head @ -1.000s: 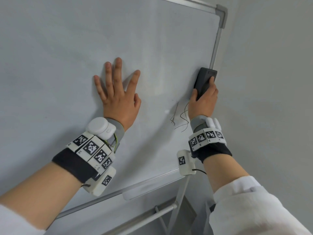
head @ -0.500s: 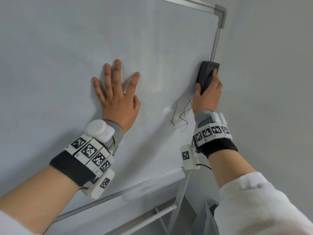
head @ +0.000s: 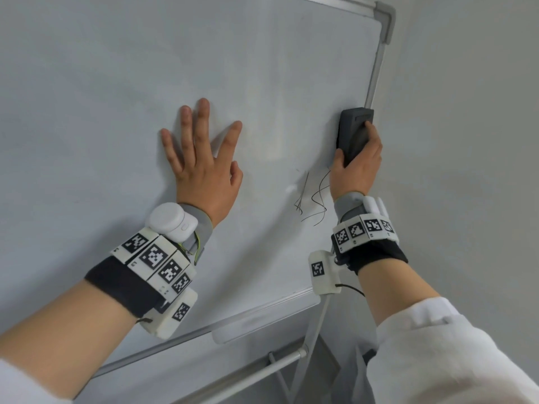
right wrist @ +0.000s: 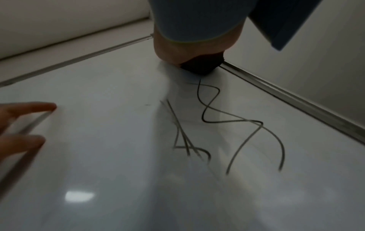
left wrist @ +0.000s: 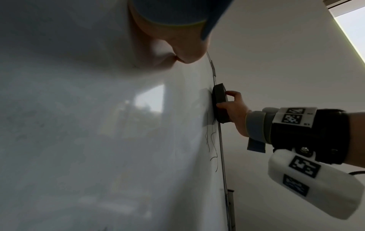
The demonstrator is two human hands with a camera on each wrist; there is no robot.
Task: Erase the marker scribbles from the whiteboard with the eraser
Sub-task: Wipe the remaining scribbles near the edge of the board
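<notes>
A whiteboard point(head: 116, 83) fills most of the head view. My right hand point(head: 357, 167) grips a dark grey eraser point(head: 353, 132) and holds it flat against the board, right beside the board's right frame edge. Thin black marker scribbles point(head: 313, 199) lie on the board just below the eraser, beside my right wrist. In the right wrist view the scribbles point(right wrist: 217, 125) run from the eraser point(right wrist: 201, 67) toward the camera. My left hand point(head: 201, 158) presses flat on the board with fingers spread, left of the scribbles. The left wrist view shows the eraser point(left wrist: 220, 103) edge-on against the board.
The metal frame point(head: 376, 62) borders the board on the right, with a grey corner cap point(head: 385, 21) at the top. A grey wall point(head: 466, 112) stands close to the right. A pen tray point(head: 262, 322) and stand bars point(head: 262, 371) run below the board.
My right hand has slid the eraser a little rightward toward the frame and slightly down again. More of the scribbles show below it. The left hand has stayed flat on the board.
</notes>
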